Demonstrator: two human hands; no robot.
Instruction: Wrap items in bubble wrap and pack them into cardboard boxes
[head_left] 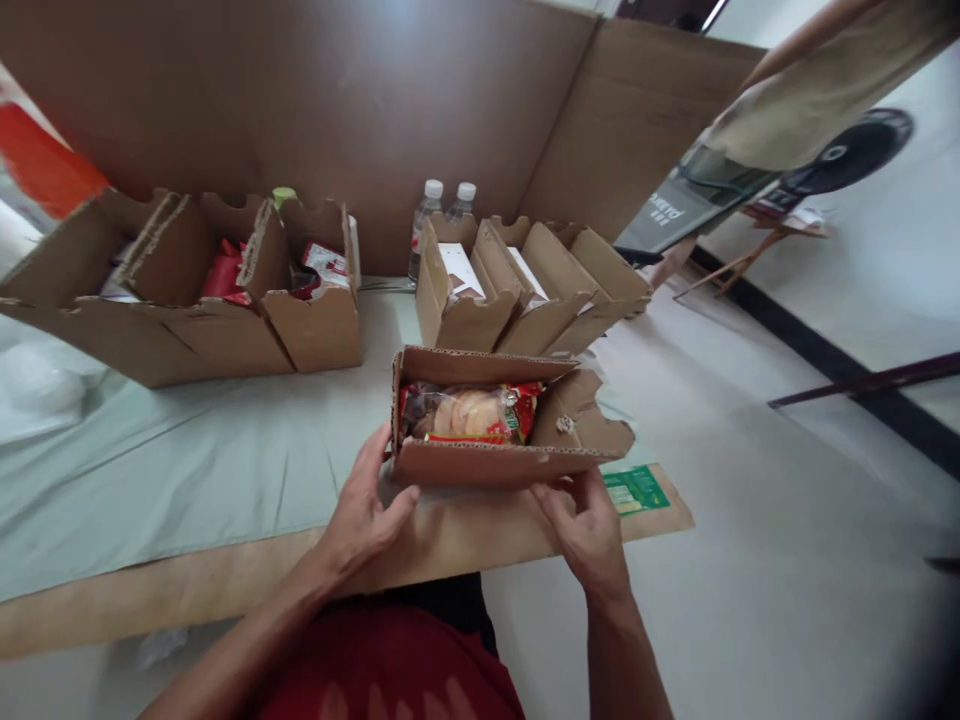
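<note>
In the head view, an open-topped cardboard box [495, 468] is in front of me near the table's front edge. A clear and red snack packet [472, 412] with pale round pieces lies inside it. My left hand [367, 510] grips the box's left end, its fingers along that side and its thumb by the lower front. At the lower right, my right hand [585, 530] holds the box, with some of its fingers hidden beneath it. Whether the box's bottom touches the table is hard to see.
Behind stand several cardboard bins: a left group [217, 335] holding red packets [226, 272], and a right group [465, 322] holding white boxes [460, 270]. Two clear bottles [429, 205] stand by a tall cardboard panel [337, 110]. Another person's arm [810, 60] reaches in at upper right.
</note>
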